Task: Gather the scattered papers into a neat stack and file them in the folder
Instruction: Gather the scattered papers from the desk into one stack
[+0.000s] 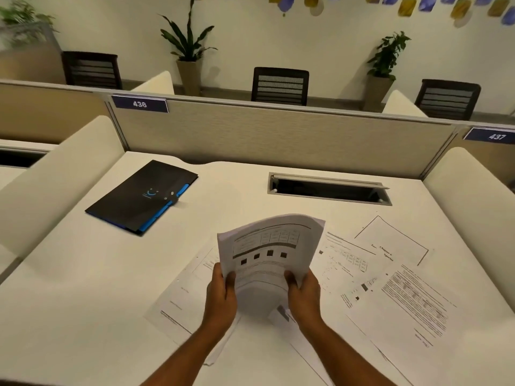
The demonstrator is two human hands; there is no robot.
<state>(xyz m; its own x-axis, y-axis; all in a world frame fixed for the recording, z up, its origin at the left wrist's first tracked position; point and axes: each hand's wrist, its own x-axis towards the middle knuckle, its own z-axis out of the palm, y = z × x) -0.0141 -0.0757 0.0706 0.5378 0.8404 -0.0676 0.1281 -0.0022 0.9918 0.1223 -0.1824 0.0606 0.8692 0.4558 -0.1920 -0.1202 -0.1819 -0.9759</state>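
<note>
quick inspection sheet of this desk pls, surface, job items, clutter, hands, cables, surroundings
surface: white desk, open cable slot at the back
job's things: bundle of papers held up; loose sheets lying on the desk, right and beneath; black folder closed, far left
clutter: nothing seen
grippers: left hand and right hand each grip a lower edge of the bundle
cables: nothing seen
surroundings: partition with tags 436 and 437, chairs and potted plants behind
</note>
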